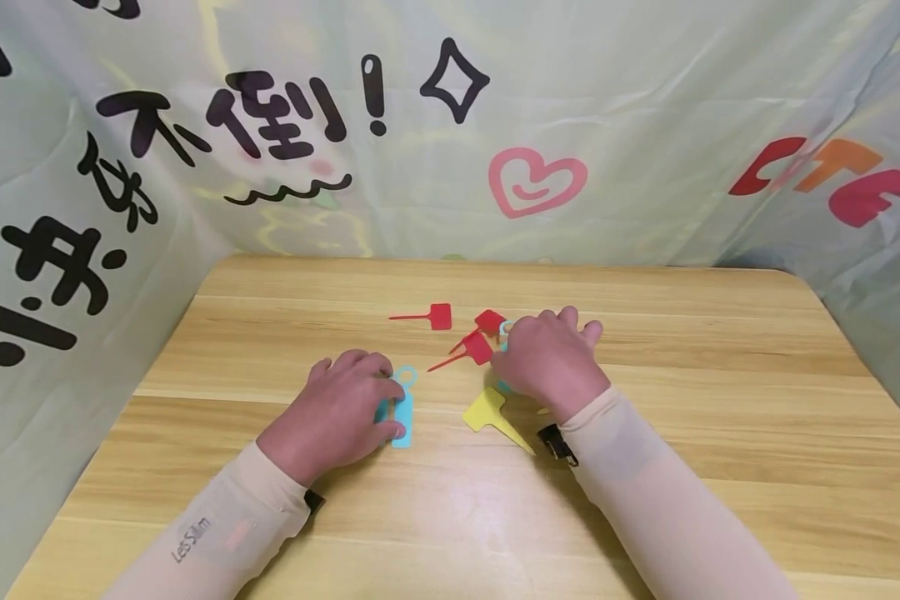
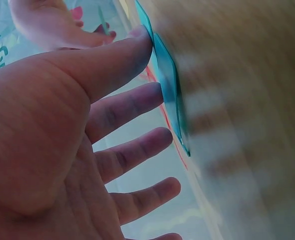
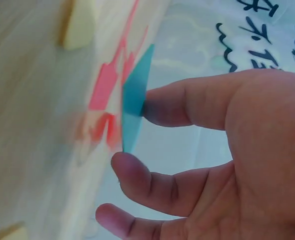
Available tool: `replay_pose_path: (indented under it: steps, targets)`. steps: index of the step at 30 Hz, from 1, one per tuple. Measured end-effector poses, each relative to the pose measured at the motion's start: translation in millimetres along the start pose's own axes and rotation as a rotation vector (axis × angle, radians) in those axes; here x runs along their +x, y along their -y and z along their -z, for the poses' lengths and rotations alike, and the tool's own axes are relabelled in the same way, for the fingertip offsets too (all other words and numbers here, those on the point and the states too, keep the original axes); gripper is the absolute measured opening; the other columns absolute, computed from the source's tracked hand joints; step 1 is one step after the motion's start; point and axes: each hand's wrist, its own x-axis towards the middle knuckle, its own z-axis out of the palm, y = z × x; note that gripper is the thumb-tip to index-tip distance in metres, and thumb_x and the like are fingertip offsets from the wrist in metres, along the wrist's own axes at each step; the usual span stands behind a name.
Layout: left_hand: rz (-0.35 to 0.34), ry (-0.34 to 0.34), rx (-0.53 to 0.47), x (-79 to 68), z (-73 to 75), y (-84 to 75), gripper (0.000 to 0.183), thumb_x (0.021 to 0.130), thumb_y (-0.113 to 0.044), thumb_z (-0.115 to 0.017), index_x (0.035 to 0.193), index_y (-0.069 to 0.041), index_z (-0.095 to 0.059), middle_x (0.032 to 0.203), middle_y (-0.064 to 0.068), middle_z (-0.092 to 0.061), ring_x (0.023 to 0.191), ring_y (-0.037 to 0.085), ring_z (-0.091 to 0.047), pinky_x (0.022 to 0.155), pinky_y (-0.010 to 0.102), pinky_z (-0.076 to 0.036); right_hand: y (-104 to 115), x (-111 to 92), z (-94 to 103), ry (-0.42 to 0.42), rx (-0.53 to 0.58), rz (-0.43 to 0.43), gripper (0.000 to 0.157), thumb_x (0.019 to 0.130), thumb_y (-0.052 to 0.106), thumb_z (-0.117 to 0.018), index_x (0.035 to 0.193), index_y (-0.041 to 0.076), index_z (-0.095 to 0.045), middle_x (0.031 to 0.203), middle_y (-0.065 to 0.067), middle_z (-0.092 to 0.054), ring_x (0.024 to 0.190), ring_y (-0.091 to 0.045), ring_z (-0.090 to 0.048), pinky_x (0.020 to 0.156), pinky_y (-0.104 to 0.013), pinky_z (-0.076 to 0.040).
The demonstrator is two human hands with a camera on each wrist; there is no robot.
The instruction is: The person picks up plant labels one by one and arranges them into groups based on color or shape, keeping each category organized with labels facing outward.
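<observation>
My left hand (image 1: 333,412) lies over two blue plastic tags at the middle of the table. Its thumb rests on the nearer ringed blue tag (image 1: 403,417), and the other tag (image 1: 381,411) shows partly under the fingers. In the left wrist view those fingers are fairly straight, their tips against the tags (image 2: 168,92). Further right, my right hand (image 1: 551,358) pinches another blue tag (image 3: 136,100), which stands on edge in the right wrist view. Just left of this hand are red plant labels (image 1: 480,348), two of them overlapping.
A third red label (image 1: 440,317) lies farther back. A yellow T-shaped label (image 1: 486,408) lies between the hands, with another yellow piece (image 1: 543,410) partly hidden by the right wrist. A printed cloth (image 1: 630,100) hangs behind the wooden table (image 1: 720,375).
</observation>
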Motion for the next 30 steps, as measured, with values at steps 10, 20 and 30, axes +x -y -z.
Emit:
replay_pose_path:
  steps: [10, 20, 30]
  targets:
    - [0.014, 0.007, -0.011, -1.1, 1.0, 0.1, 0.036, 0.08, -0.048, -0.085, 0.109, -0.029, -0.079, 0.124, -0.001, -0.061, 0.125, 0.034, -0.051, 0.095, 0.07, -0.042, 12.4, -12.8, 7.0, 0.023, -0.031, 0.035, 0.035, 0.091, 0.039, -0.059, 0.066, 0.015, -0.062, 0.085, -0.01, -0.055, 0.098, -0.034, -0.04, 0.087, -0.06, -0.024]
    - [0.017, 0.009, -0.024, -1.1, 1.5, 0.7, 0.035, 0.079, -0.048, -0.086, 0.108, -0.029, -0.08, 0.123, -0.003, -0.06, 0.125, 0.032, -0.051, 0.096, 0.07, -0.04, 47.1, -37.0, -16.1, 0.033, -0.069, 0.218, 0.038, 0.089, 0.042, -0.06, 0.059, 0.019, -0.062, 0.088, -0.002, -0.052, 0.1, -0.031, -0.039, 0.088, -0.056, -0.025]
    - [0.017, 0.02, -0.015, 0.9, 0.9, -0.2, 0.035, 0.08, -0.049, -0.085, 0.109, -0.029, -0.08, 0.124, -0.003, -0.06, 0.126, 0.032, -0.049, 0.097, 0.073, -0.039, 65.5, -39.9, -39.3, 0.003, -0.11, 0.314, 0.037, 0.089, 0.039, -0.061, 0.057, 0.02, -0.059, 0.082, -0.003, -0.049, 0.099, -0.031, -0.036, 0.086, -0.055, -0.024]
